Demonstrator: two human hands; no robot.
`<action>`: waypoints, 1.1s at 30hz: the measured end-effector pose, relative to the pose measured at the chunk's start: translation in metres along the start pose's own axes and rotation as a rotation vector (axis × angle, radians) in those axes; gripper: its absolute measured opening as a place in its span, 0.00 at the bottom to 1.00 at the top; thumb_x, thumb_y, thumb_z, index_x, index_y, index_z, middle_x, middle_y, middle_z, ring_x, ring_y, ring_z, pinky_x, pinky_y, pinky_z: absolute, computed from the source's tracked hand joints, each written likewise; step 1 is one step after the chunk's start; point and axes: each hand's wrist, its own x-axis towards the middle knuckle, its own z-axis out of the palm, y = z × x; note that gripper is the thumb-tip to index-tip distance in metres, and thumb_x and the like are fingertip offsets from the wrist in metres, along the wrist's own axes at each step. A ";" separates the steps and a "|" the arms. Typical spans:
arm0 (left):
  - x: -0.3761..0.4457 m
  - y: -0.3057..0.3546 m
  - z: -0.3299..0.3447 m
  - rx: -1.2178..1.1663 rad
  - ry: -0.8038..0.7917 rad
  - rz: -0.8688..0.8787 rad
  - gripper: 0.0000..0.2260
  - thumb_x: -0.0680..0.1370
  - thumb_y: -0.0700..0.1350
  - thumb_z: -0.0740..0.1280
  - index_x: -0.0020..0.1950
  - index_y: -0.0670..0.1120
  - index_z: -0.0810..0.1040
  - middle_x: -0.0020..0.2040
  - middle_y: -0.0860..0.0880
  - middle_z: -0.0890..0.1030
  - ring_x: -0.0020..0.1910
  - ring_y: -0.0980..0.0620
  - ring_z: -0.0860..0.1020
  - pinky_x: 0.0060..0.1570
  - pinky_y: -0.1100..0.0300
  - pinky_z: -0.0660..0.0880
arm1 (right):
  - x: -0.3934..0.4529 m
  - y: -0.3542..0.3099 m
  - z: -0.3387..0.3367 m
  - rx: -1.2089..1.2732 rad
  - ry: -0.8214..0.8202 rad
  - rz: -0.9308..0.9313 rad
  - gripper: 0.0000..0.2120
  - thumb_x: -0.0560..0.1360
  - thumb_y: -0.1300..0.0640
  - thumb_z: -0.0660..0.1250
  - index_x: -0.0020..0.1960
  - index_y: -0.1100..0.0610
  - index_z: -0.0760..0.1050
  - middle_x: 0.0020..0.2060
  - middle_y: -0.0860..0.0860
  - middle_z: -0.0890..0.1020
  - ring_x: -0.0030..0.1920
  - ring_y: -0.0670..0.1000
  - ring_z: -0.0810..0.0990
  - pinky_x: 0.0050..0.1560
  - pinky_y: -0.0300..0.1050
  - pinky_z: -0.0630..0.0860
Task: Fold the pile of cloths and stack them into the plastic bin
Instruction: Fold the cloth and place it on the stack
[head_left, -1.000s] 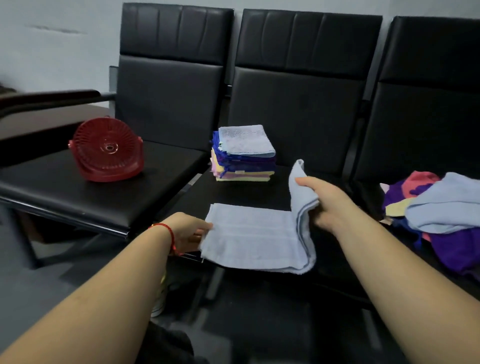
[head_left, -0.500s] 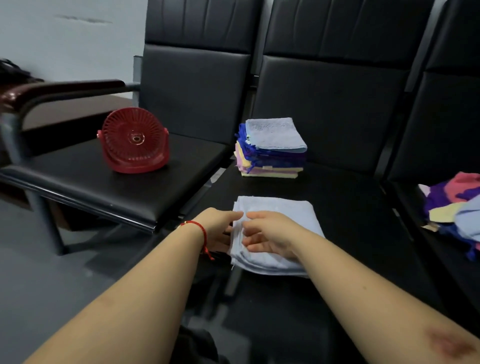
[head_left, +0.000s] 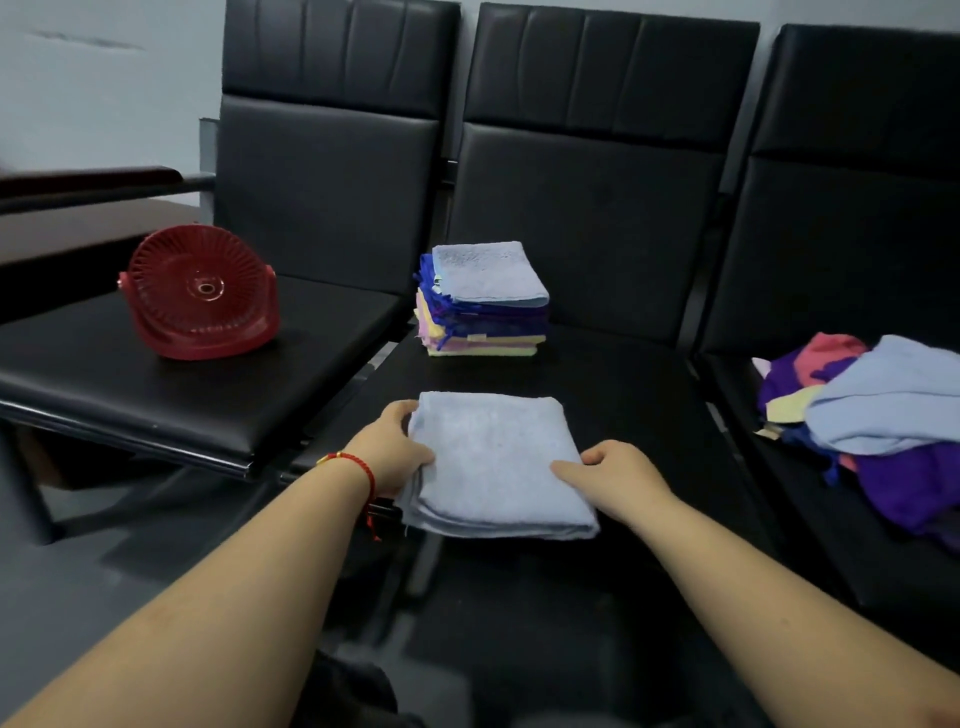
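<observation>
A folded light-blue cloth (head_left: 498, 462) lies flat on the middle seat (head_left: 649, 395) of a row of black chairs, near its front edge. The left hand (head_left: 395, 452) holds the cloth's left edge, thumb on top and fingers curled at the side, so its grip is clamped on the fabric. The right hand (head_left: 613, 475) is at the right edge with a finger laid across the top surface; whether the others curl under the edge cannot be told from this view. Holding both short sides at once looks like a way to keep the layers square while the bundle is lifted whole — a one-sided hold would likely let the folds slide open.

Farther back on the same seat, well apart from the hands, stands a stack of folded cloths (head_left: 485, 304) in yellow, pink, purple and blue, topped by another light-blue one. That is probably where this cloth goes next, since no plastic bin is visible anywhere in the view.

On the right seat a loose pile of cloths (head_left: 878, 415) waits unfolded — blue, purple, pink and yellow tangled together — so the task seems roughly midway. On the left seat sits a red fan (head_left: 200, 293), clear of the work.

The lift should be level, with both edges rising together, or the lower layers visible at the near edge may sag and splay.
</observation>
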 end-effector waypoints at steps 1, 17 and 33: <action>-0.002 0.000 -0.001 0.024 -0.031 0.041 0.30 0.76 0.43 0.66 0.75 0.56 0.59 0.65 0.44 0.72 0.54 0.46 0.76 0.56 0.53 0.75 | -0.001 0.000 0.000 0.017 -0.017 -0.002 0.11 0.73 0.48 0.68 0.45 0.57 0.77 0.39 0.52 0.77 0.40 0.51 0.75 0.42 0.45 0.71; -0.021 0.001 0.005 -0.257 -0.138 0.011 0.20 0.76 0.31 0.63 0.65 0.48 0.75 0.22 0.52 0.63 0.17 0.58 0.61 0.19 0.68 0.63 | -0.007 0.008 0.006 0.433 -0.031 -0.119 0.18 0.75 0.67 0.57 0.58 0.48 0.69 0.53 0.50 0.71 0.42 0.45 0.71 0.36 0.36 0.69; -0.023 0.021 0.020 -0.243 -0.135 0.045 0.24 0.75 0.32 0.64 0.70 0.48 0.71 0.56 0.46 0.78 0.21 0.58 0.66 0.27 0.64 0.68 | -0.005 0.028 -0.013 0.375 -0.046 -0.136 0.25 0.79 0.68 0.52 0.69 0.48 0.70 0.70 0.52 0.66 0.61 0.50 0.69 0.55 0.38 0.67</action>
